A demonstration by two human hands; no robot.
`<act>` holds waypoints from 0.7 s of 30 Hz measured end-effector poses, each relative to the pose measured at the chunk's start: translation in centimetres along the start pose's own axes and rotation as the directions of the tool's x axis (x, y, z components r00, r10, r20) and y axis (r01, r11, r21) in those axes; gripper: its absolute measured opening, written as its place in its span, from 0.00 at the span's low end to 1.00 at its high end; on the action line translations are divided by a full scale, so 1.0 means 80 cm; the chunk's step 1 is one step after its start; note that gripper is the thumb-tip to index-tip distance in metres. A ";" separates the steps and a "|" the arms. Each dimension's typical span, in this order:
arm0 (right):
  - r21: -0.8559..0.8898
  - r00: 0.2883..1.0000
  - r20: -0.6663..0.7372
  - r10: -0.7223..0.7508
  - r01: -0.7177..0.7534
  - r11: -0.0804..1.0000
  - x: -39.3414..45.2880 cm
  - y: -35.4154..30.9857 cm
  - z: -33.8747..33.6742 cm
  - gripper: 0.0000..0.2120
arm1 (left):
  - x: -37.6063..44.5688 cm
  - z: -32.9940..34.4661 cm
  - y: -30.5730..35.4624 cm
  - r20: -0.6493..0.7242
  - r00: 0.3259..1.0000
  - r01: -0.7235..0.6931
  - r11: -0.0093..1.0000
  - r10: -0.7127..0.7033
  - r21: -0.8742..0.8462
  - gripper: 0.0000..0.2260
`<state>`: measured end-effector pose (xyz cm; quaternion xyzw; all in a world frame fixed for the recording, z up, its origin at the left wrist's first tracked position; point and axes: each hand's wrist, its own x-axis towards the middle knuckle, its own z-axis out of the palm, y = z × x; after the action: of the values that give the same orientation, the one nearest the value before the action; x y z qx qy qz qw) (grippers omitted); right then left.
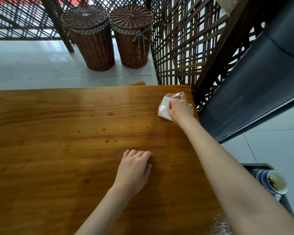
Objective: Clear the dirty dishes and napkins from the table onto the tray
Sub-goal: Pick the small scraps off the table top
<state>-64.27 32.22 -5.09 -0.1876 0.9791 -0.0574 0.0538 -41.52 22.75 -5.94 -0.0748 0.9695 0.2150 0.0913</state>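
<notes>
Landmark: wooden table (61,150), seen from the head view; all places read off it.
Right hand: right hand (181,111) reaches to the table's far right corner, fingers curled over a white napkin pack (164,109) in clear wrapper; seems to grip it, underside of the hold hidden.
Left hand: left hand (134,167) rests on the table top near its middle, fingers loosely bent, palm down, holding nothing.
Task thing: napkin pack lies on the wood, close to the table's right edge.
Tray: dark tray (255,167) sits below and just off the table's near right edge, mostly hidden by the right forearm.
Dishes: blue-striped bowls (261,177) stacked in the tray, a cup with brown dregs (277,183) tilted on top.
Risk, slip: the slick wrapper may slide out of a loose grip; the pack lies close to the edge and could drop to the floor.
Risk, tray: setting the pack onto the tilted cup could tip it or soak the napkins in dregs.
Risk, smear: dragging across the brown drip spots (107,141) would spread them.
Count: napkin pack, one; cup, one; bowls, several, number unclear; wicker baskets (92,39) beyond the table's far edge, two; hands, two.
Also: crinkled clear plastic (221,224) at the table's near edge, one piece.
</notes>
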 end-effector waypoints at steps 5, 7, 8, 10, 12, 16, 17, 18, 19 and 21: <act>0.055 0.998 -0.059 -0.024 0.028 0.998 -0.002 0.000 0.001 0.05 | 0.001 0.001 0.000 -0.009 1.000 0.008 1.000 -0.008 0.013 0.17; 0.073 0.995 -0.095 -0.029 0.036 0.997 -0.003 0.001 0.000 0.05 | 0.002 0.000 0.000 -0.011 1.000 0.008 1.000 -0.007 0.020 0.17; 0.077 0.993 -0.115 -0.033 0.042 0.996 -0.003 0.001 0.000 0.06 | 0.002 0.000 0.001 -0.012 1.000 0.006 1.000 -0.006 0.019 0.17; 0.095 0.988 -0.146 -0.041 0.055 0.994 -0.003 0.003 0.000 0.06 | 0.001 -0.001 0.002 -0.014 1.000 0.005 1.000 -0.005 0.012 0.17; 0.129 0.983 -0.179 -0.035 0.058 0.990 -0.005 0.005 0.001 0.06 | 0.001 -0.001 0.001 -0.020 1.000 0.002 1.000 -0.002 0.012 0.18; 0.208 0.974 -0.226 -0.005 0.054 0.977 -0.013 0.009 0.001 0.08 | 0.002 -0.002 0.003 -0.028 1.000 0.002 1.000 -0.002 0.016 0.18; 0.220 0.973 -0.231 -0.005 0.057 0.974 -0.015 0.011 0.001 0.08 | 0.001 -0.003 0.003 -0.030 1.000 0.002 1.000 -0.001 0.020 0.18; 0.230 0.971 -0.237 -0.004 0.061 0.971 -0.017 0.013 0.001 0.07 | 0.001 -0.002 0.003 -0.034 0.999 -0.001 1.000 0.002 0.022 0.18; 0.241 0.970 -0.244 -0.001 0.062 0.969 -0.018 0.015 0.001 0.07 | 0.002 -0.002 0.003 -0.042 0.999 -0.008 1.000 0.009 0.021 0.17; 0.253 0.967 -0.255 0.000 0.067 0.965 -0.021 0.020 0.000 0.05 | 0.004 -0.002 0.001 -0.074 0.997 -0.026 1.000 0.025 -0.004 0.17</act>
<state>-63.27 34.36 -5.13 -0.1866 0.9587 -0.2091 -0.0484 -41.89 22.72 -5.86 -0.0706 0.9725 0.2155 0.0526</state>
